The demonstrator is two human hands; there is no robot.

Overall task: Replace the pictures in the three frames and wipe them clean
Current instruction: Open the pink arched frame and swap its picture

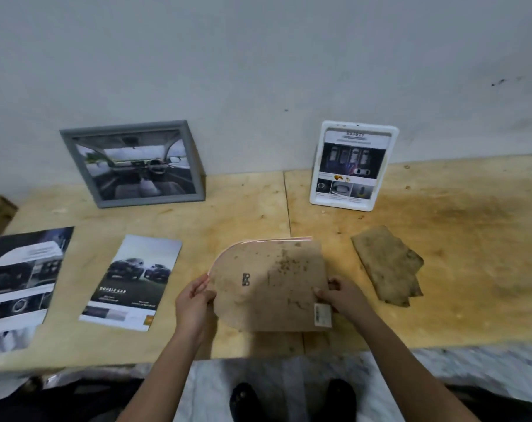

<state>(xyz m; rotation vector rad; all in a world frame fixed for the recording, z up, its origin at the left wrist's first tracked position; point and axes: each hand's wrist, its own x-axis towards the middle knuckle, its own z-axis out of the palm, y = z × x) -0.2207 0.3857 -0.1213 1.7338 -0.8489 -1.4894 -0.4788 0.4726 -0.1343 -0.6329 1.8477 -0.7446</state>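
In the middle of the picture, the pink-edged frame [267,284] is held brown back up over the tabletop [441,208]. The left hand [194,303] grips its left edge, and the right hand [337,295] grips its right edge. It looks thin, stiff and light, maybe breakable, so the edges seem safest to hold.

Left grip [194,303] and right grip [341,295] are bare, forearms [164,367] too; 2 dark shoes [244,400] cover the feet.

Open surface [471,239] extends right of the cloth [386,266] and between the grey frame [131,166] and white frame [353,166], which apparently lean against the wall [258,71]. A brochure [134,281] and a larger print [18,278] cover the left; the arched frame back [267,284] blocks the near centre.
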